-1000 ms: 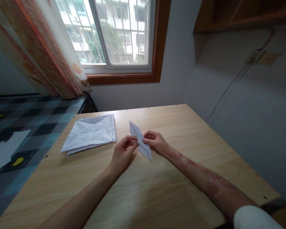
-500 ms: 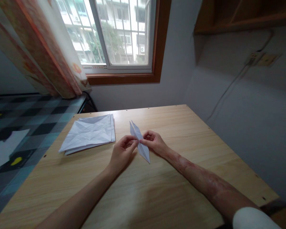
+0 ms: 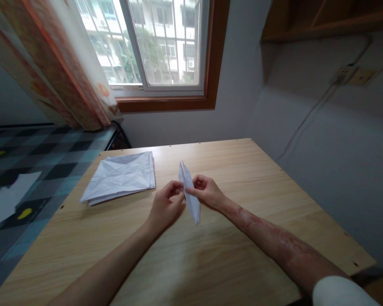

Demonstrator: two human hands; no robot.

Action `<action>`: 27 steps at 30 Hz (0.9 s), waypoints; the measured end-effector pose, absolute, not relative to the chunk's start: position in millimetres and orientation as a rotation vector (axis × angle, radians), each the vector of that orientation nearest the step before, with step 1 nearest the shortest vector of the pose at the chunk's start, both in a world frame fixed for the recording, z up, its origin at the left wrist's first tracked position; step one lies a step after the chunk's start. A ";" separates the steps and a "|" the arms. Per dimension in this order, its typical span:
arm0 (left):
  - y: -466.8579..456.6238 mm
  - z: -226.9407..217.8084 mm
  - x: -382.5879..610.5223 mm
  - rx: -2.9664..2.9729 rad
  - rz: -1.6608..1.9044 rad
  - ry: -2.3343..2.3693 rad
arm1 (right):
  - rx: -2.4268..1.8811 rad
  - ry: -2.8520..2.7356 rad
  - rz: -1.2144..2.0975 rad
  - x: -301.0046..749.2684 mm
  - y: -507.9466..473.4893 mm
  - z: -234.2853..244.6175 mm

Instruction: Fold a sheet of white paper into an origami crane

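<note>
I hold a narrow, pointed, folded piece of white paper over the middle of the wooden table. My left hand pinches its left side near the middle. My right hand pinches its right side, fingers curled. The paper stands nearly on edge, one tip pointing away from me and one towards me. A stack of creased white paper sheets lies flat on the table to the left of my hands.
A bed with a checked blue and black cover stands left of the table, with a white sheet on it. A curtain and a window are behind. A grey wall runs along the table's right side.
The folded paper has turned from lying slanted and flatter to standing more on edge between my fingers. Both hands stay at the same spot.
</note>
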State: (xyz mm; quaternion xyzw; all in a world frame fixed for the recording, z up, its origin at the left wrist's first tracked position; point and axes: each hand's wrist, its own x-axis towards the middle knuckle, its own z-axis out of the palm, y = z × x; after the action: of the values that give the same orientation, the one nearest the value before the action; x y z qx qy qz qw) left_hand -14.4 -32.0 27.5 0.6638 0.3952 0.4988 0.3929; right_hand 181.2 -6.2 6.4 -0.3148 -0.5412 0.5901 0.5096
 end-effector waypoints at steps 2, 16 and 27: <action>-32.7 28.5 -14.6 1.682 1.251 0.957 | -0.756 -1.303 1.412 181.5 -6.4 7.1; -24.8 28.2 -12.5 1.394 1.334 0.859 | -0.679 -1.263 1.498 182.5 -5.3 3.0; -18.1 26.9 -18.3 1.309 1.309 0.978 | -0.662 -1.381 1.369 184.3 -12.4 11.1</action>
State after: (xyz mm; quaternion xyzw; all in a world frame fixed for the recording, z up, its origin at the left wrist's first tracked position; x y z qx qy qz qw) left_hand -18.3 -18.1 26.9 0.5413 0.4043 0.5415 0.5003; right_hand 184.3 -12.4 11.1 -0.2757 -0.5752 0.5705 0.5174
